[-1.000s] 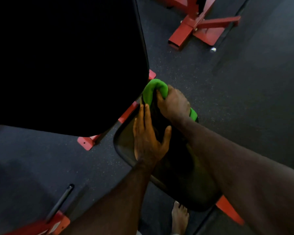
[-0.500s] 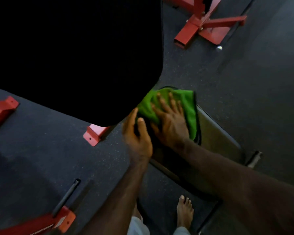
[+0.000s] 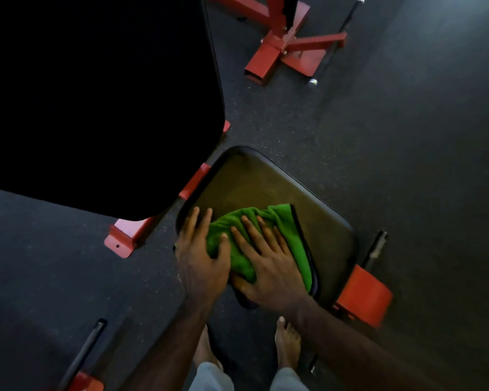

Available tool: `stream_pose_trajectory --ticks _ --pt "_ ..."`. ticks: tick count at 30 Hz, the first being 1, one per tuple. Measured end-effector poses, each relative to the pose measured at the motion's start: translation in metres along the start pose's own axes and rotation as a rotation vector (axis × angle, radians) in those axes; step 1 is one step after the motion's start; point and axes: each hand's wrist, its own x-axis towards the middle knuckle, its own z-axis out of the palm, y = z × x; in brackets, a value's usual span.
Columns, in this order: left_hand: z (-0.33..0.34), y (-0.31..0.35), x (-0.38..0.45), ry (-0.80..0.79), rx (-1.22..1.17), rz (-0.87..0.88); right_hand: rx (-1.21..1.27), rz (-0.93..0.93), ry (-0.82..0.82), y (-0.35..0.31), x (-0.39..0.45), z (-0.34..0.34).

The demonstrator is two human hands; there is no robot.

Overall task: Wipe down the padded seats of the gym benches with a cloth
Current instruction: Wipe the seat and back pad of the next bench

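Note:
A dark padded seat (image 3: pixel 266 184) of a red-framed gym bench lies below me. On its near half lies a green cloth (image 3: pixel 280 221), bunched. My right hand (image 3: pixel 268 263) presses flat on the cloth with fingers spread. My left hand (image 3: pixel 202 255) rests at the seat's left edge, its thumb pinching the cloth's left end. The bench's big black back pad (image 3: pixel 96 103) rises at upper left and hides the frame behind it.
Red frame feet (image 3: pixel 122 238) stick out left of the seat, and a red bracket (image 3: pixel 364 292) sits at its right. Another red stand (image 3: pixel 283 52) stands on the dark rubber floor at the top. My bare feet (image 3: pixel 288 342) are below the seat.
Both hands and the cloth have slid from the seat's far end toward me to its near half. More of the seat's far part now shows. My right hand went from gripping to flat.

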Motion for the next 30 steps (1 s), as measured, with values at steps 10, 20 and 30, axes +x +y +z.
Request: stream_pose_trajectory --ticks 10,20,30 --pt "0.024 0.034 -0.037 -0.271 -0.003 0.105 -0.13 0.191 -0.149 0.042 -0.1 -0.009" --pt "0.038 0.076 -0.07 -0.333 -0.078 0.08 0.478 0.612 0.334 0.088 -0.089 -0.036" --pt "0.047 0.089 -0.082 -0.397 -0.072 -0.044 0.452 0.701 0.3 0.044 -0.12 -0.022"
